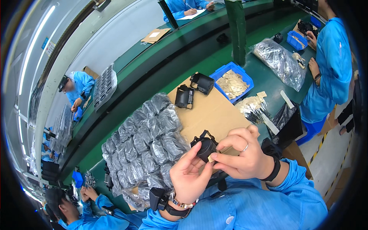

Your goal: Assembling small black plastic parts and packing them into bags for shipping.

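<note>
Bench work, head view. Our L hand (188, 175) holds a black part (206, 148) above the near end of a cardboard sheet (216, 115), its fingers curled around the housing; those on the hidden side we can't make out. Our R hand (242, 156), opp., pinches a small tan piece (210, 158) b/w thumb & fingertip at the part's lower edge; its remaining fingers are bent, not spread.

Status (our est.): this unit is mid-step. The part is in hand and the tan piece has been brought up to it, but we can't tell whether it is fixed or only held there; letting go & setting the unit down aren't done yet. Toward the sheet's far end stand two more units, a nearer housing (184, 96) & a farther housing (202, 83), both w/o wrap; whether either carries a tan piece is too small to tell. L of them, a large batch of wrapped parts (142, 143) sits in close rows, clear film on; finished or waiting, we can't say, so the overall count done vs. left stays open. Supply looks ample: a blue bin (248, 78) full of tan pcs stands just beyond the sheet's R edge, w/ a loose heap (250, 104) on the bench next to it.
</note>
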`<state>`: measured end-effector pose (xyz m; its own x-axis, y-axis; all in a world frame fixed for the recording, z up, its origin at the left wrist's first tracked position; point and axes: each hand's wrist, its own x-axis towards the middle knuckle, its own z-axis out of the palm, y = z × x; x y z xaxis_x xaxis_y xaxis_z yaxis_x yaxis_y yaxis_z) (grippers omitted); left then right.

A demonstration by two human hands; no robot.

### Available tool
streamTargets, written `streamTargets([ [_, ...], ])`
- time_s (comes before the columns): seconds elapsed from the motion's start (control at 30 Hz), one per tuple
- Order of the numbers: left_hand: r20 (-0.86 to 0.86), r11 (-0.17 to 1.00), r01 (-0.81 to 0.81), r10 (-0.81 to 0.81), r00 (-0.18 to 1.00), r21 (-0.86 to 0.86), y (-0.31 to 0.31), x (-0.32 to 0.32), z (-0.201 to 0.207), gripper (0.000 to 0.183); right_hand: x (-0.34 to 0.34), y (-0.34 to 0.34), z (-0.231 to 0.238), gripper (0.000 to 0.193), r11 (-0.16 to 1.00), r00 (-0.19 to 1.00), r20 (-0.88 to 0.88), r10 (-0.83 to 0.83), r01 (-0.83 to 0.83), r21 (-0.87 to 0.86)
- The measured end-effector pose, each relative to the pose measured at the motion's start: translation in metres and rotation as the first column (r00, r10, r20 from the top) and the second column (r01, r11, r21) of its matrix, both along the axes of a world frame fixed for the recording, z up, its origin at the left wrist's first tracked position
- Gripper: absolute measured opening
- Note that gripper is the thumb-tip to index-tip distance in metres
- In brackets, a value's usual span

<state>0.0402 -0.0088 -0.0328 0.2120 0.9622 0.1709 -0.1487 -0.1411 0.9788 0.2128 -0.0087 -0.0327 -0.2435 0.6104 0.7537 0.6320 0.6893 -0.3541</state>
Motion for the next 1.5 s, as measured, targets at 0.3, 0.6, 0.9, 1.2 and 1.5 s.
streamTargets([
  [0.3,-0.331,0.979,0.070,-0.003,0.944,0.193,0.004,0.008,0.001,0.043,0.013,0.005,0.002,0.012,0.964,0.991,-0.113,0.066,-0.092,-0.249],
  [0.6,-0.132,0.992,-0.115,0.120,0.984,0.043,0.012,0.002,0.009,0.023,0.046,0.026,0.017,0.010,0.800,0.769,-0.584,0.262,-0.511,-0.315],
  [0.9,0.115,0.996,-0.092,0.092,0.989,-0.005,0.009,-0.001,-0.002,0.020,0.104,0.137,-0.028,0.014,0.910,0.929,0.059,-0.366,0.370,-0.188],
  [1.2,0.658,0.996,-0.009,0.068,0.750,-0.092,0.005,0.001,-0.014,0.016,-0.024,-0.006,0.007,0.063,0.597,0.403,-0.915,-0.016,-0.730,-0.332],
  [1.5,0.379,0.986,0.115,-0.062,0.923,-0.119,-0.006,-0.022,-0.003,0.053,-0.014,-0.004,0.004,0.058,0.414,0.446,-0.893,-0.059,-0.803,-0.428],
])
